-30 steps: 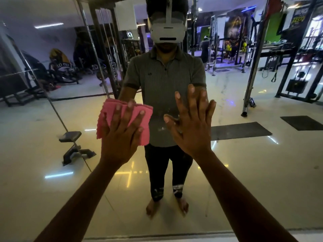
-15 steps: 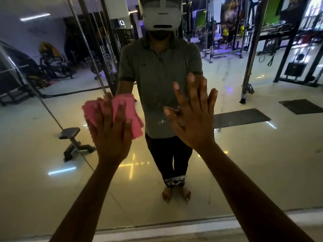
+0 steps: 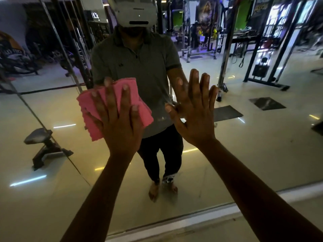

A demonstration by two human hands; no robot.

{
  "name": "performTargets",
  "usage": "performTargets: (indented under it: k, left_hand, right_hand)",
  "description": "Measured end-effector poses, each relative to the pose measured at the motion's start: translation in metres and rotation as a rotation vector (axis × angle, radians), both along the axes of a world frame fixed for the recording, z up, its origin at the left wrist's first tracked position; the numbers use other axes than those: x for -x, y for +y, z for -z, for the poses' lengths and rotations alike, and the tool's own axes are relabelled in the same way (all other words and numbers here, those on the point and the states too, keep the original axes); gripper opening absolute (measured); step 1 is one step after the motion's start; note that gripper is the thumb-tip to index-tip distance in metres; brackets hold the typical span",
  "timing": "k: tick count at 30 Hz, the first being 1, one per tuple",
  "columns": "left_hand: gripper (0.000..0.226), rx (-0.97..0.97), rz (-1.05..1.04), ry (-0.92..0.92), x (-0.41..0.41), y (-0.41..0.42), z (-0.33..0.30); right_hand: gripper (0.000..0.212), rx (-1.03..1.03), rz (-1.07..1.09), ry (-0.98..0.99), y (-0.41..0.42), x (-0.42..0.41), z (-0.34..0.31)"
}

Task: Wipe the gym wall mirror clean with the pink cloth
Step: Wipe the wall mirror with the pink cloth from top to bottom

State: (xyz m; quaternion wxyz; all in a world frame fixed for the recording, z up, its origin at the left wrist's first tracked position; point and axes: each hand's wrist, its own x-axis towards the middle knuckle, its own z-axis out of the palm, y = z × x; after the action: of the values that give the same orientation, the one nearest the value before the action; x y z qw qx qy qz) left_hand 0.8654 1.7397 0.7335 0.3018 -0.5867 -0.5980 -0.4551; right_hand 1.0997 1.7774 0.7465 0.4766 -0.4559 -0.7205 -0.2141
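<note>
The wall mirror fills nearly the whole view and reflects me and the gym behind. My left hand presses a folded pink cloth flat against the glass at chest height, its fingers straight and spread over the cloth. The cloth sticks out to the left and right of that hand. My right hand lies flat on the bare glass just to the right, fingers straight and pointing up, holding nothing.
The mirror's lower edge meets a pale ledge near the bottom of the view. A vertical seam between mirror panels runs down the left. The glass reflects a small bench, cable machines and racks.
My left hand with the cloth slid left and a little down, then back right toward the middle. The right hand stayed flat on the glass. The view tilted downward.
</note>
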Motion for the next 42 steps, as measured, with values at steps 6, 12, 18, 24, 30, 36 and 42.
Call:
performTargets:
  k: [6, 12, 18, 24, 30, 36, 42]
  left_hand:
    - [0.064, 0.167, 0.136, 0.427, -0.003, -0.014, 0.056]
    - [0.071, 0.058, 0.01, 0.082, -0.055, 0.012, -0.014]
    - [0.064, 0.106, 0.15, 0.368, -0.12, 0.02, 0.02]
    - [0.068, 0.0, -0.138, 0.062, -0.121, 0.032, -0.022]
    - [0.075, 0.105, 0.071, 0.435, -0.169, 0.03, 0.007]
    - [0.069, 0.011, -0.125, 0.187, -0.135, 0.027, -0.018]
    - [0.068, 0.181, 0.144, 0.507, -0.19, 0.037, 0.022]
  right_hand:
    - [0.078, 0.055, -0.089, 0.043, -0.007, -0.032, -0.003]
    - [0.076, 0.063, -0.036, 0.099, 0.01, -0.088, -0.001]
    - [0.08, 0.022, -0.053, 0.113, 0.025, -0.138, -0.002]
    - [0.086, -0.009, -0.053, 0.038, 0.045, -0.156, -0.001]
    - [0.074, -0.016, -0.095, 0.089, 0.047, -0.165, -0.002]
    - [0.079, -0.019, -0.045, 0.099, 0.058, -0.191, -0.013]
    - [0.081, -0.021, -0.025, 0.101, 0.064, -0.188, -0.01]
